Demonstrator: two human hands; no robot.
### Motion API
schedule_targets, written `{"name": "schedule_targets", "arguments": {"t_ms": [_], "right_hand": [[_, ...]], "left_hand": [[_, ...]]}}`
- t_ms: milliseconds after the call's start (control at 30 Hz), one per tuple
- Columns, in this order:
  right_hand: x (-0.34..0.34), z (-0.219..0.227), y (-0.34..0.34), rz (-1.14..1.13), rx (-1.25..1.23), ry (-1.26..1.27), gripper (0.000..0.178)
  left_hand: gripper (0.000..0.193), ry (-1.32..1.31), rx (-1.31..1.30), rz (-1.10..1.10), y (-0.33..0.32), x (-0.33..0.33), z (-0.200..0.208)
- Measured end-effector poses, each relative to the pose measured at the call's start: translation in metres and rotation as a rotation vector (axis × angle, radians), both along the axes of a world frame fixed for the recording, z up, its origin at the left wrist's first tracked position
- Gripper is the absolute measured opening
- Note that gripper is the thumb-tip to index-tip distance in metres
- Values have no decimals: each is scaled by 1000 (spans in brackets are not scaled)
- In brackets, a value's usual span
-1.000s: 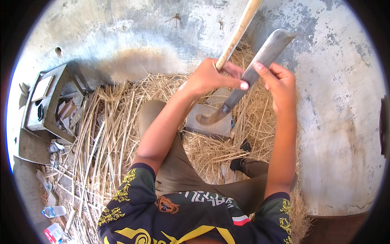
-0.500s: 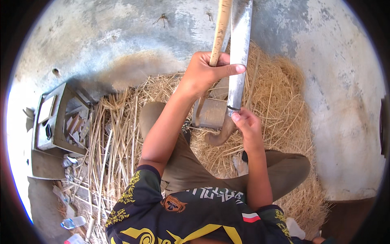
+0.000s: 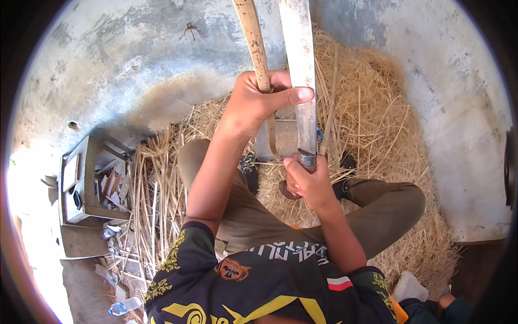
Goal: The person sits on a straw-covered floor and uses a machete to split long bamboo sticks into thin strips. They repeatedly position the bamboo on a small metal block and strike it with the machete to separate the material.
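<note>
A machete points away from me, its long bright blade (image 3: 301,59) running past the upper edge of the view. My right hand (image 3: 310,181) is closed around its brown curved handle, just below a metal collar (image 3: 307,157). The handle's hooked end shows partly beside my fingers. Higher up, my left hand (image 3: 259,102) grips a pale, dark-flecked, slightly curved wooden stick (image 3: 252,40) and lays its thumb across the flat of the blade. The left fingers are mostly hidden behind the blade. Stick and blade stand side by side with a gap between them above the hand.
Between my bent legs (image 3: 386,213) sits a wooden block (image 3: 286,135). Straw (image 3: 372,113) covers the floor, with longer stalks at left. A worn cabinet (image 3: 81,186) holding scraps and a plastic bottle (image 3: 125,306) are at left. Stained walls (image 3: 145,59) rise ahead and right.
My right hand has moved from pinching a dark band at the blade's base to gripping the handle; a metal collar now sits there. Stick and machete have shifted left in view.
</note>
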State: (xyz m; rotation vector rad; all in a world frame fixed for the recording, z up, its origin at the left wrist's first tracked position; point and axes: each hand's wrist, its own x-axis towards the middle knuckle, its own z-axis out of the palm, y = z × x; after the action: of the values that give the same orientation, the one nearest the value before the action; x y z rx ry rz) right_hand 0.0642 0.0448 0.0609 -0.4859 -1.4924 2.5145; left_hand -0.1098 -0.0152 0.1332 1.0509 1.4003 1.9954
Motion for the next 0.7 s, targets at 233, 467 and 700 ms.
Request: {"name": "schedule_targets", "arguments": {"t_ms": [233, 467, 700], "right_hand": [[4, -36, 19, -263, 324, -11, 25], [-4, -97, 27, -632, 283, -24, 28], [-25, -141, 17, -628, 471, -151, 30]], "left_hand": [[18, 12, -54, 71, 17, 2, -11], [66, -136, 89, 364, 4, -33, -9], [77, -113, 208, 374, -12, -31, 13]]}}
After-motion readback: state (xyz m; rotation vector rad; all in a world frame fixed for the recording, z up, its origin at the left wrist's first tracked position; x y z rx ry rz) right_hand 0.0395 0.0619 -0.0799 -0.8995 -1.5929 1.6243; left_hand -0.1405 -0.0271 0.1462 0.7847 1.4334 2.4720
